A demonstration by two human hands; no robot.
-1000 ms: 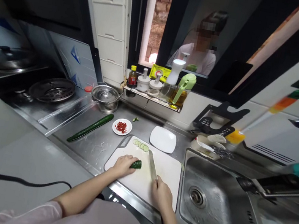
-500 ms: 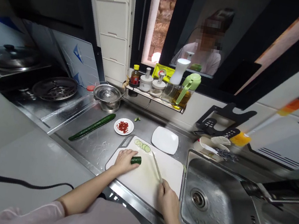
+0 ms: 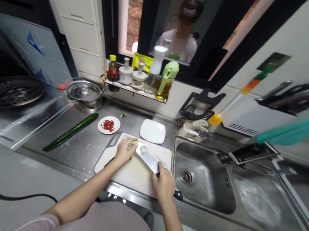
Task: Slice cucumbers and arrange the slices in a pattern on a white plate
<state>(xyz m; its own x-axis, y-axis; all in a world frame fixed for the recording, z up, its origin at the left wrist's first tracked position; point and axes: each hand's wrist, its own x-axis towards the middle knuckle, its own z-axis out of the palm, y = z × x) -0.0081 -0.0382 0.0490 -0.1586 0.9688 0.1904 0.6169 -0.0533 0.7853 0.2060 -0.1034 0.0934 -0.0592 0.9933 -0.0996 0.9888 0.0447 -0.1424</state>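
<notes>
Slices [image 3: 134, 142] of cucumber lie near the far edge of the white board [image 3: 137, 176], mostly hidden by the left hand [image 3: 124, 151]. 1 pale slice [image 3: 143, 149] is in plain sight on the flat blade of the knife [image 3: 149, 161]. The left hand is half open with bent fingers. Its tips are at the slices, by the end of the blade, and I cannot tell if it pinches any. The right hand [image 3: 165, 182] is wrapped around the knife's black handle, and the handle's end pokes out past it. A dark green chunk [image 3: 109, 161] is on the board, with the left arm covering most of it.

Just past the board are a square plate [image 3: 153, 131] and a round dish [image 3: 100, 125] of red bits [image 3: 108, 125]. A long whole cucumber [image 3: 71, 132] lies to the left. The sink [image 3: 206, 196] is to the right, and a see-through heap [image 3: 259, 201] beyond it is hard to make out. The stove [image 3: 9, 90] is cut off at the left.

On the shelf [image 3: 146, 94], a bottle [image 3: 113, 69] with a yellow cap has a red label. A yellow packet [image 3: 138, 61] is partly hidden behind 2 jars [image 3: 125, 75]. The writing on both is too small to read.
</notes>
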